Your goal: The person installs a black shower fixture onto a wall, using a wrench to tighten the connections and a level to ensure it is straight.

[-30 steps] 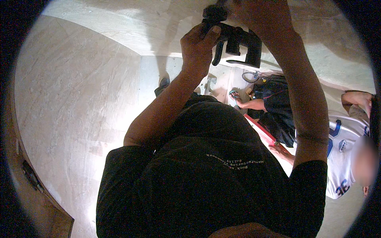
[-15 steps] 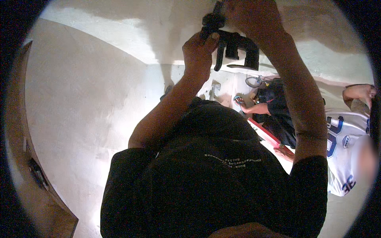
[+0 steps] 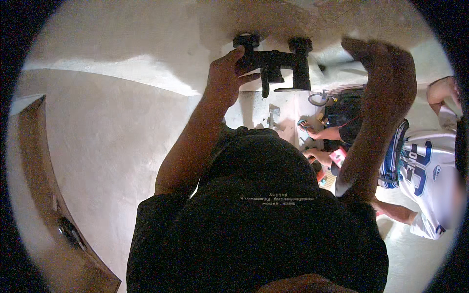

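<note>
A dark two-inlet wall mixer tap point(image 3: 278, 59) sits against the plastered wall at the top of the view, its lever and spout pointing down toward me. My left hand point(image 3: 227, 73) grips its left end, the thumb up by the left round fitting point(image 3: 245, 41) and a finger stretched beneath the body. The right round fitting point(image 3: 300, 45) has no hand on it. To the right of the tap, apart from it, my right hand point(image 3: 383, 61) is raised close to the wall. Motion blur and shadow smear its fingers, and I cannot make out anything in them.
At the right is a person in a white jersey point(image 3: 425, 161), with other people's limbs lower down beside a red-and-white object point(image 3: 337, 157). A looped grey hose point(image 3: 318, 99) lies beyond the tap. A brown panel point(image 3: 36, 146) bearing a dark fitting point(image 3: 72, 233) stands at the left.
My right hand has left the tap and moved right. My left hand still grips the tap, its finger now stretched out. The jersey wearer has shifted, and the long red-and-white bar is mostly out of sight.
</note>
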Motion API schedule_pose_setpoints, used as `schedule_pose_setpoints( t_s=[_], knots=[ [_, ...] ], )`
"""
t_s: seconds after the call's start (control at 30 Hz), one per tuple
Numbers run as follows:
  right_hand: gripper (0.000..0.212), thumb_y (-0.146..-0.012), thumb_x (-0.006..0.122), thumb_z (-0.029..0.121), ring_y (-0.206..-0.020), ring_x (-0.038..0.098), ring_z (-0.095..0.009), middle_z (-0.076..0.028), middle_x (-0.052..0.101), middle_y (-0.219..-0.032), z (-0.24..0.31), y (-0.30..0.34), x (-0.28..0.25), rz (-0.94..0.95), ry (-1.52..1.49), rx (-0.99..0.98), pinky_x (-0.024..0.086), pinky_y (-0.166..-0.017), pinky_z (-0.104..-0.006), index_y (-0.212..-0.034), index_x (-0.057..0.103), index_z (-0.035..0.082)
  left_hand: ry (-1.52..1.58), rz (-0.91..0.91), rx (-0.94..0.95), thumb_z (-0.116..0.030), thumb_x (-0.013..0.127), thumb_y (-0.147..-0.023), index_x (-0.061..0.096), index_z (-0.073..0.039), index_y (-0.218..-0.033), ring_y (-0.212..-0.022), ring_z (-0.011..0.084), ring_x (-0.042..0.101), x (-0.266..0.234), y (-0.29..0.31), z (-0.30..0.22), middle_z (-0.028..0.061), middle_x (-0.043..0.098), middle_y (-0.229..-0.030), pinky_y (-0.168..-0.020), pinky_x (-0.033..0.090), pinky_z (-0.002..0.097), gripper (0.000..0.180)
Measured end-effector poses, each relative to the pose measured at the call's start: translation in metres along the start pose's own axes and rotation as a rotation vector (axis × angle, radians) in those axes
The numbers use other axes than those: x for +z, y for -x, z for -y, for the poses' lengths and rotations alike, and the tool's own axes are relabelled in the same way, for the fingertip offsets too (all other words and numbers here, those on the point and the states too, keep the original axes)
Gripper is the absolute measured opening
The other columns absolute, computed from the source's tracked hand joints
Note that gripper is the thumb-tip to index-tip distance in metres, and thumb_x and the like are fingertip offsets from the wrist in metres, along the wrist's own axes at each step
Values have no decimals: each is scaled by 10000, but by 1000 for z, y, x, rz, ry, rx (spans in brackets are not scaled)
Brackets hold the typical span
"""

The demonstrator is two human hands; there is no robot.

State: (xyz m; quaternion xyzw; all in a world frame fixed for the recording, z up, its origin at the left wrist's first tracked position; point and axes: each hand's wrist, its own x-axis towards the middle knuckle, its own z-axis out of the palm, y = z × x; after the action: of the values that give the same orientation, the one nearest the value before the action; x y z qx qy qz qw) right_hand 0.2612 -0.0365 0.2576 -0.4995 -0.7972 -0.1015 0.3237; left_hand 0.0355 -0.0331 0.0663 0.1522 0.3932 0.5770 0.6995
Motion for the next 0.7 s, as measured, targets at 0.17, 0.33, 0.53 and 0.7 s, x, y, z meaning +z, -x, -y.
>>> schedule_pose_setpoints(
  t_s=[0.17,0.33,0.53,0.7],
  knots=[
    [152,-800,630,142,-778,573,-245,-106,603,-830,-70,89,16,-33,-81,313,495,-741,-360,-917,626,45,-17,12,-125,-246,577,-935,548,0,-1205,-993,321,663,-8,-4,-15,167,649,-1029,-849,564,555,367],
    [124,-897,610,157,-638,505,-153,-35,529,-755,-86,144,49,127,365,-153,417,-534,-309,-893,512,81,-83,-9,-155,-243,594,-921,551,-21,-1224,-1018,321,646,-3,-13,-11,158,645,-1066,-887,528,589,378],
    [161,-972,554,195,-531,425,-69,16,461,-655,-50,170,76,141,-750,1168,360,-464,-252,-865,491,93,-90,-137,-162,-207,651,-885,580,-13,-1222,-1013,301,636,-4,-18,-6,135,649,-1064,-895,513,588,394],
    [125,-955,578,185,-564,441,-78,15,477,-691,-60,170,81,106,-845,1010,380,-473,-255,-914,514,87,-116,-153,-71,-208,641,-896,590,6,-1205,-1015,297,638,-1,-18,3,144,645,-1049,-858,546,543,379]
  ],
)
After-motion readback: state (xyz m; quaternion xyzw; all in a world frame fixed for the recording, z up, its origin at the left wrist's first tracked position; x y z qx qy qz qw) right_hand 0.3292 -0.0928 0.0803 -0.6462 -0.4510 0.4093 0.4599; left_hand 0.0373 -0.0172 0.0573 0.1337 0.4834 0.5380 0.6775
